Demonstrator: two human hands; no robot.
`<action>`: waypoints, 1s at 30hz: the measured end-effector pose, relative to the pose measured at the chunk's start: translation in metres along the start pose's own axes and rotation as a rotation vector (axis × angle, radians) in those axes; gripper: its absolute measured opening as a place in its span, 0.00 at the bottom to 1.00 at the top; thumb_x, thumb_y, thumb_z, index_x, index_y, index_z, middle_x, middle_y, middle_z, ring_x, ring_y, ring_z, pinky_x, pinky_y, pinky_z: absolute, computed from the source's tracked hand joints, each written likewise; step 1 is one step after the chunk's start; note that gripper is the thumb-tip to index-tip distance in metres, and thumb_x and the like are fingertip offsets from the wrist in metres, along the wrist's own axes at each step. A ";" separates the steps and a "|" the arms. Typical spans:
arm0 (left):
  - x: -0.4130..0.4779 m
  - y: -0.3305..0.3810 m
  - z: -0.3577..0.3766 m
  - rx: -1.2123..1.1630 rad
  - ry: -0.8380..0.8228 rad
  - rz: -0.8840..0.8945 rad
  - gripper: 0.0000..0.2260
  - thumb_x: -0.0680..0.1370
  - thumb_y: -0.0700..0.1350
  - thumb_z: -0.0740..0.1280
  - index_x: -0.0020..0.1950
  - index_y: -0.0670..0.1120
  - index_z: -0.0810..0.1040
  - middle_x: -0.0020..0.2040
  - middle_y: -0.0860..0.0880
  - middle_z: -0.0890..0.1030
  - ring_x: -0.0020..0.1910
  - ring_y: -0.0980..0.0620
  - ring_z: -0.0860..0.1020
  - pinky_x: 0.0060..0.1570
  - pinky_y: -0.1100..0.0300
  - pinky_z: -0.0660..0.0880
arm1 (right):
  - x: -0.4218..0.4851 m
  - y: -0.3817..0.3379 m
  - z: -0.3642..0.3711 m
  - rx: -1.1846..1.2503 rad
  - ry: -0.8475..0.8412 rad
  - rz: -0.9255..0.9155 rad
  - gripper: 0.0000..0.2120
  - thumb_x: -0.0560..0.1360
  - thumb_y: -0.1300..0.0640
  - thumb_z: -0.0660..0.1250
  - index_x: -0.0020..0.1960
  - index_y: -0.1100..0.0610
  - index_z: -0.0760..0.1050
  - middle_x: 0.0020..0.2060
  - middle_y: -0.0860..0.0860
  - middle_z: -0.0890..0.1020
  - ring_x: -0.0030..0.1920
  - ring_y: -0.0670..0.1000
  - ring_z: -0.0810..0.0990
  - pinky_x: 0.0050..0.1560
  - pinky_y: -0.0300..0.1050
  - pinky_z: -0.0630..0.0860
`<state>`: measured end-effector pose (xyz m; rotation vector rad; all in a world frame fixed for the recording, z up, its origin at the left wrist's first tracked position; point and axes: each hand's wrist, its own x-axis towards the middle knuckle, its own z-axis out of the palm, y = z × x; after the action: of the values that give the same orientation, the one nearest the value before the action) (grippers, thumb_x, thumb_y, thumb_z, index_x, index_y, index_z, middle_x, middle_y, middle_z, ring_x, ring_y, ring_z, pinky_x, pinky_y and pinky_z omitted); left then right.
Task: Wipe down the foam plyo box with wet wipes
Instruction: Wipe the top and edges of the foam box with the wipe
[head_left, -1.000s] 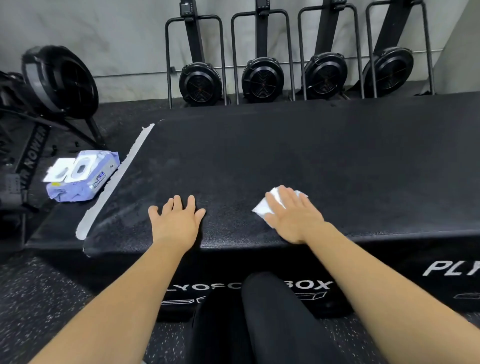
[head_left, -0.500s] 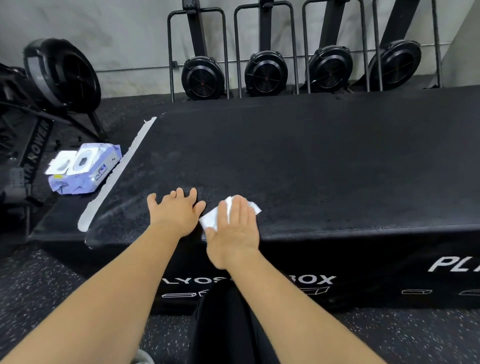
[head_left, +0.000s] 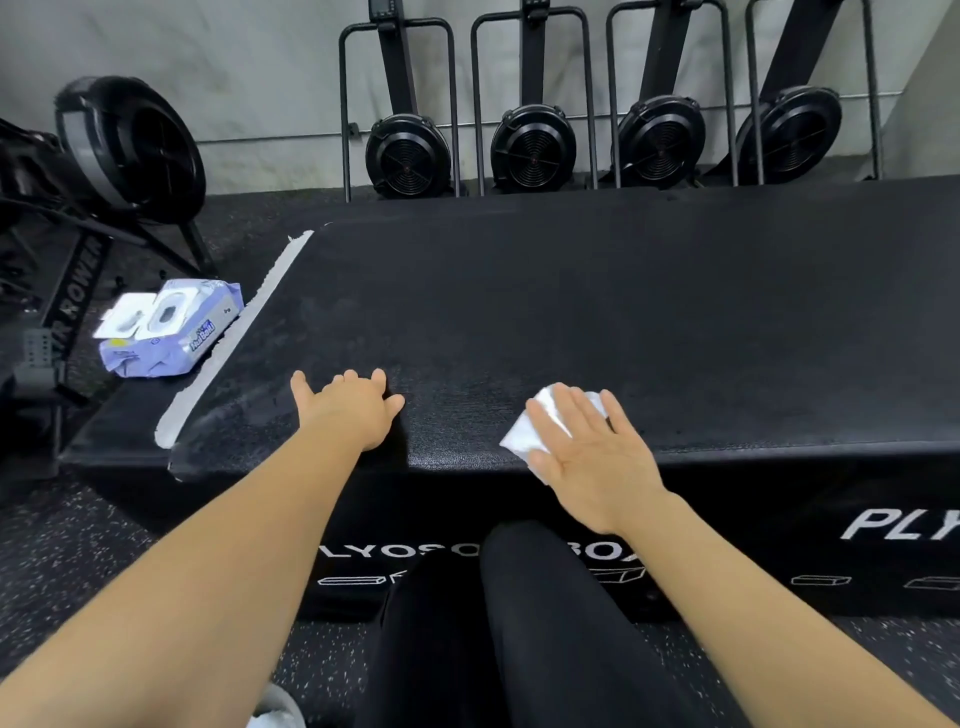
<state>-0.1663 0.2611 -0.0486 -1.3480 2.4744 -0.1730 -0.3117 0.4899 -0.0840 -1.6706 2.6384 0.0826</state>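
White wet wipe (head_left: 522, 441) lies flat beneath the right grip (head_left: 592, 457), whose straight fingers press it onto the foam plyo box (head_left: 623, 312) near the front edge. The left grip (head_left: 348, 410) rests spread on the box, well apart to its left; the wipes pack (head_left: 166, 332) sits farther left.

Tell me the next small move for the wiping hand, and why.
Probably slide the right hand and wipe rightward along the plyo box top: it presses the wipe flat near the front edge, and much of the top lies to its right.
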 end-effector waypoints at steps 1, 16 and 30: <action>-0.001 0.000 0.000 -0.005 0.003 -0.001 0.25 0.82 0.59 0.43 0.79 0.54 0.51 0.74 0.48 0.64 0.72 0.48 0.65 0.71 0.36 0.43 | -0.003 0.003 0.000 0.013 0.013 0.013 0.29 0.81 0.42 0.37 0.80 0.49 0.38 0.79 0.52 0.40 0.78 0.51 0.37 0.74 0.52 0.30; 0.004 -0.002 0.005 0.001 0.028 -0.002 0.26 0.82 0.61 0.43 0.78 0.55 0.52 0.73 0.49 0.64 0.70 0.49 0.68 0.70 0.35 0.41 | 0.033 -0.114 0.000 0.104 0.024 0.068 0.30 0.83 0.44 0.40 0.79 0.57 0.34 0.77 0.61 0.36 0.76 0.58 0.31 0.73 0.58 0.28; -0.005 0.042 -0.022 -0.160 0.215 0.072 0.20 0.82 0.54 0.53 0.74 0.54 0.64 0.75 0.50 0.63 0.71 0.52 0.66 0.71 0.42 0.45 | -0.032 0.090 0.006 -0.024 0.054 0.249 0.29 0.80 0.42 0.36 0.80 0.50 0.41 0.78 0.51 0.45 0.78 0.52 0.44 0.74 0.58 0.34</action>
<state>-0.2046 0.2873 -0.0378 -1.3633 2.7642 -0.1101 -0.3796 0.5575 -0.0850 -1.3600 2.8840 0.0736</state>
